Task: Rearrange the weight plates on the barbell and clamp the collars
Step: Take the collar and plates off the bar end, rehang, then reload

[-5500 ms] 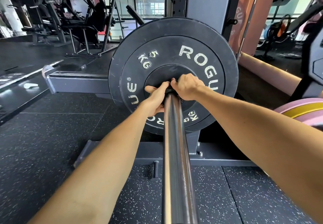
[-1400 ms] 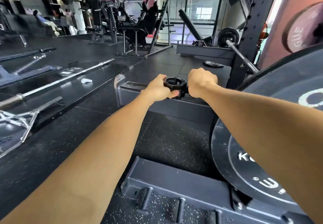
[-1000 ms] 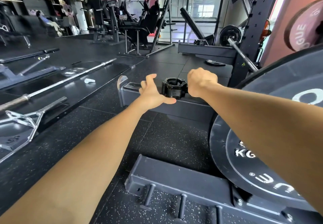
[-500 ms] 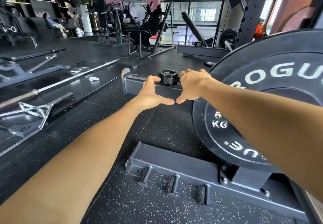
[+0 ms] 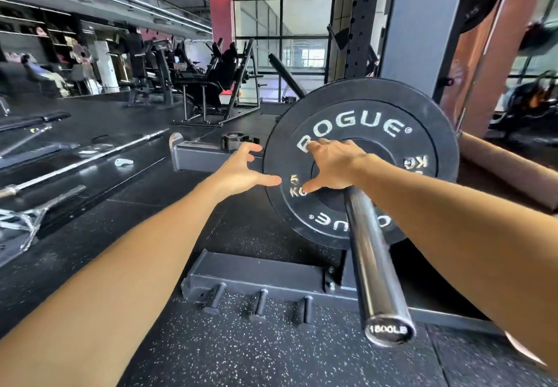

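Note:
A black 5 kg plate [image 5: 359,133] marked ROGUE sits on the steel barbell sleeve [image 5: 371,259], with a larger black plate [image 5: 444,133] behind it. The sleeve end points toward me at the lower right. My right hand [image 5: 335,164] is open, fingers spread over the plate's hub at the bar. Just left of the plate's rim, my left hand [image 5: 241,170] hovers open and holds nothing. A black collar [image 5: 234,141] rests on the grey rack beam [image 5: 199,157] beyond my left hand.
A grey rack foot with three storage pegs [image 5: 259,299] lies on the speckled rubber floor under the plates. Another barbell [image 5: 81,163] and a trap bar [image 5: 21,220] lie on the floor at left. A rack upright [image 5: 416,24] rises behind the plates.
Both hands took the collar off the sleeve and set it on the rack beam. They let go of it and moved right, back to the 5 kg plate.

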